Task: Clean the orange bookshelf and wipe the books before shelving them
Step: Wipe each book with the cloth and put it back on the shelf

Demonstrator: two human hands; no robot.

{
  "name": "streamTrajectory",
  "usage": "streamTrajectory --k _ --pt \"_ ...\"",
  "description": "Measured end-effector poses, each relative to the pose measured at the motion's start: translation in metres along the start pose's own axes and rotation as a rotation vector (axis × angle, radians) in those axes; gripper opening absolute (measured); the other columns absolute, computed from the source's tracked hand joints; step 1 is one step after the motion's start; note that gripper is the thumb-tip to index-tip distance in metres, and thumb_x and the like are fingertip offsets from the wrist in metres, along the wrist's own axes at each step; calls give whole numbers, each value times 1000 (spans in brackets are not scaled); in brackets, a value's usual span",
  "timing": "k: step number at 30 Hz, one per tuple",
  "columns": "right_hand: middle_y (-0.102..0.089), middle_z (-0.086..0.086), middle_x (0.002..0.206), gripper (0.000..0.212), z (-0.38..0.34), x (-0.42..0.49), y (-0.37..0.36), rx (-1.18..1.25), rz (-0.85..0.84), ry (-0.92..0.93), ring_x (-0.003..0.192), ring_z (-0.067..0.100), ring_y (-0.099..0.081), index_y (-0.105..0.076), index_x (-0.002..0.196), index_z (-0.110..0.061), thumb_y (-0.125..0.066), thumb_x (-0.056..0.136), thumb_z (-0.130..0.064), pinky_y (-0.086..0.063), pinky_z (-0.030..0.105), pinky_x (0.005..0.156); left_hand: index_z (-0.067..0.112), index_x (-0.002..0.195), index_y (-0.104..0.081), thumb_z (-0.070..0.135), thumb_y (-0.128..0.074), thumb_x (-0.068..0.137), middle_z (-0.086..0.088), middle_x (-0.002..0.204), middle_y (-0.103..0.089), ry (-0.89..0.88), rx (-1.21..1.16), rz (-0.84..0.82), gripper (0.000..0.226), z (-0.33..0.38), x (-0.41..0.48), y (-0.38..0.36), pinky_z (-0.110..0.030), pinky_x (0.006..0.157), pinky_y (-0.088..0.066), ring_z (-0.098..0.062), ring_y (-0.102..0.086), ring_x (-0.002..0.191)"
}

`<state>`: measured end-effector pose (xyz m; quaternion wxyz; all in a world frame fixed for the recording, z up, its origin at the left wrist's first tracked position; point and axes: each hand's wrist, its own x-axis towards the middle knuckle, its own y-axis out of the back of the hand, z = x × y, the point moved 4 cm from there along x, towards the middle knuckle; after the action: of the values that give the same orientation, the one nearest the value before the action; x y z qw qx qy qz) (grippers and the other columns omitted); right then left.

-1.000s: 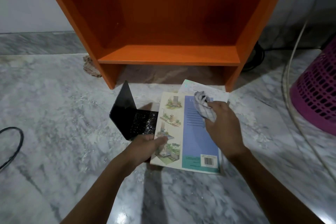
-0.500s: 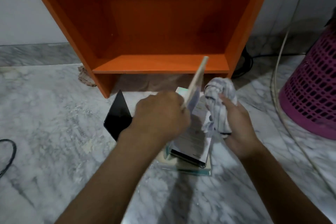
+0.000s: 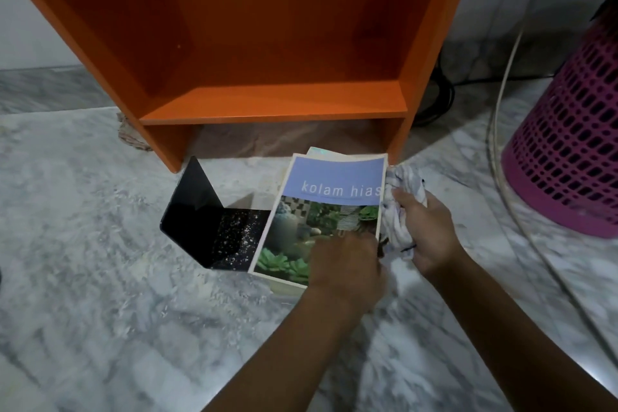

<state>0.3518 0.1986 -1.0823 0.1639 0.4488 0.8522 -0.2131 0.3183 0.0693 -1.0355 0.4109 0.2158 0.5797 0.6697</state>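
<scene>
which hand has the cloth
The right hand grips the crumpled striped cloth at the right edge of the book. The left hand has no cloth; it sits on the lower right corner of that book.

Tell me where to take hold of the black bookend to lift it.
Pinch the upright plate of the bookend near its top edge, coming from above on the left. It stands clear, while the flat plate lies flush on the floor, its right end meeting the book.
</scene>
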Motion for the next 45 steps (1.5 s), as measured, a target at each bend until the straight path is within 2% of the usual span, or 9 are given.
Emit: streamTrajectory --k 3,8,11,15,27,31,35,42,45 --pt "-73 7 90 9 -7 0 10 -299 126 263 82 22 -69 -68 95 -15 -62 94 -22 -56 35 76 21 86 -55 46 -47 95 -4 87 -66 21 -101 35 28 -16 3 -2 -32 71 -45 -25 -64 83" --pt "-65 6 85 4 -23 -26 0 -634 78 765 76 16 -58 -61 89 -13 -61 91 -17 -46 26 69 20 97 -59 30 -52 95 -3 95 -62 300 -481 327 13 -80 1 10 -37 75 -54 -19 -62 82" --pt "-58 -2 104 30 0 -56 -27 -873 -352 963 86 -2 -49 -60 101 -22 -58 73 -13 -45 18 75 14 122 -58 28 -57 93 -15 118 -57 520 -416 317 33 -131 -7 3 -42 90 -50 -33 -57 105" --pt "-55 1 130 48 48 -79 -49 -1304 -836 1296 112 19 -56 -59 119 -27 -56 74 -14 -51 29 82 3 94 -68 17 -58 94 -13 77 -66 601 -736 142 17 -152 -20 -13 -32 66 -46 -23 -58 68" --pt "-57 13 115 36 -43 69 -46 -1120 58 733 100 33 -56 -59 117 -11 -58 83 -2 -39 31 73 35 81 -61 13 -65 91 -7 83 -67 633 -998 102 24 -155 -25 -19 -46 81 -55 -26 -64 81" --pt "-52 2 128 50 -21 15 -77 -1135 -252 878 111 20 -51 -57 126 -15 -66 79 -1 -39 27 84 34 87 -67 12 -61 93 -7 95 -71 636 -1076 47 23 -157 -29 -17 -50 87 -55 -30 -68 96" --pt "-58 -2 130 66 22 -29 -107 -1353 -788 1146 109 19 -55 -64 122 -25 -74 63 4 -45 26 76 26 109 -64 10 -57 96 -9 102 -70 632 -1218 -27 22 -154 -30 -18 -31 58 -58 -20 -68 81" --pt "-52 5 133 51 -24 62 -111 -1300 -91 841 113 29 -50 -56 131 -16 -64 83 0 -46 39 89 28 103 -67 7 -55 97 -3 94 -69 602 -1209 -47 25 -158 -30 -19 -37 82 -54 -17 -65 86" --pt "-52 5 135 53 -19 40 -132 -1308 -326 951 118 28 -48 -58 129 -15 -65 80 1 -44 35 90 31 104 -66 9 -55 97 -6 99 -70 617 -1242 -72 25 -159 -29 -20 -35 69 -58 -20 -67 85"
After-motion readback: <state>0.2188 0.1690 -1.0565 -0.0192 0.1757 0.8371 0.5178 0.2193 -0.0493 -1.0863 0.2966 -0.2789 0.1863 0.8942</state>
